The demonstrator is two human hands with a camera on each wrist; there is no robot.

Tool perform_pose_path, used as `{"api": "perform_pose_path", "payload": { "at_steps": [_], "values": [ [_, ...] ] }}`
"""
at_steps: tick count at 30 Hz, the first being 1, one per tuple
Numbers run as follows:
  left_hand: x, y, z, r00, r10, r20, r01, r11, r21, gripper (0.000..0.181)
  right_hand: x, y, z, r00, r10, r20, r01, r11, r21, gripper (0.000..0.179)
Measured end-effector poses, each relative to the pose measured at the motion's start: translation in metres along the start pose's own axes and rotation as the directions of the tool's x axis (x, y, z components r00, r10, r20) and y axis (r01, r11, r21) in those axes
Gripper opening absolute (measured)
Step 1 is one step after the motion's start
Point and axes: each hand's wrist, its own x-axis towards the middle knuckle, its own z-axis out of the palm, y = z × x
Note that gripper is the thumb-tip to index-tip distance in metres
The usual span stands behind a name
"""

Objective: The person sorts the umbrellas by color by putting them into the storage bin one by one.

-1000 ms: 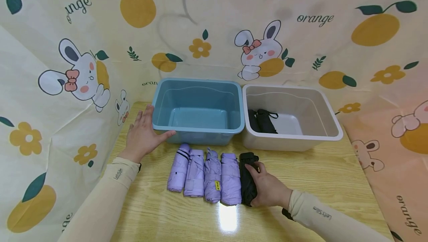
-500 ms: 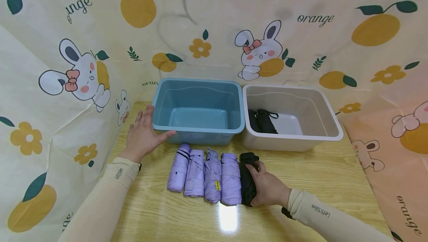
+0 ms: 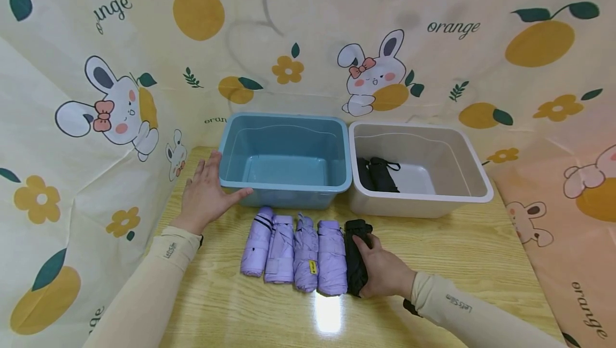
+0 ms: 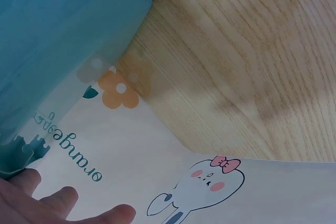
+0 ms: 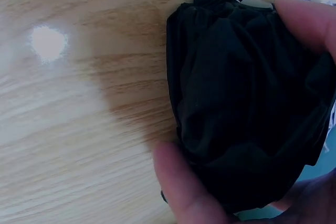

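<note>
My right hand [image 3: 387, 270] grips a black folded umbrella [image 3: 356, 265] at the right end of a row on the table. In the right wrist view, fingers and thumb curl round the sides of its dark, creased fabric [image 5: 231, 93]. Beside it lie several purple folded umbrellas [image 3: 332, 257], all roughly upright to the view, one with a yellow tag [image 3: 313, 267]. My left hand [image 3: 204, 195] rests at the left front corner of a blue plastic bin [image 3: 289, 198], fingers spread and straight. The left wrist view shows its fingertips [image 4: 65, 198] by the bin's rim.
To the right of the blue bin stands a beige bin [image 3: 409, 207] with two black folded umbrellas [image 3: 383, 177] at its left end. Nothing lies inside the blue bin. A printed cloth [image 3: 308, 43] rises behind and along both sides of the wooden table [image 3: 457, 252].
My right hand and wrist have shifted very slightly left against the black umbrella. The left hand, both bins and the purple umbrellas stay where they were.
</note>
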Motion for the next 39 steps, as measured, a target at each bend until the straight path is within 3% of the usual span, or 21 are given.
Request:
{"api": "perform_pose_path", "payload": {
  "at_steps": [17, 39],
  "values": [
    [-0.0002, 0.0006, -0.001, 1.0, 0.002, 0.004, -0.002, 1.0, 0.001, 0.126, 0.0003, 0.0033, 0.0027, 0.999, 0.014, -0.038, -0.011, 0.997, 0.073, 0.123],
    [-0.0017, 0.0003, -0.0007, 1.0, 0.001, 0.003, -0.001, 1.0, -0.006, 0.125, -0.003, 0.0045, 0.0032, 0.996, -0.013, -0.086, 0.021, 0.995, 0.093, 0.119]
  ]
}}
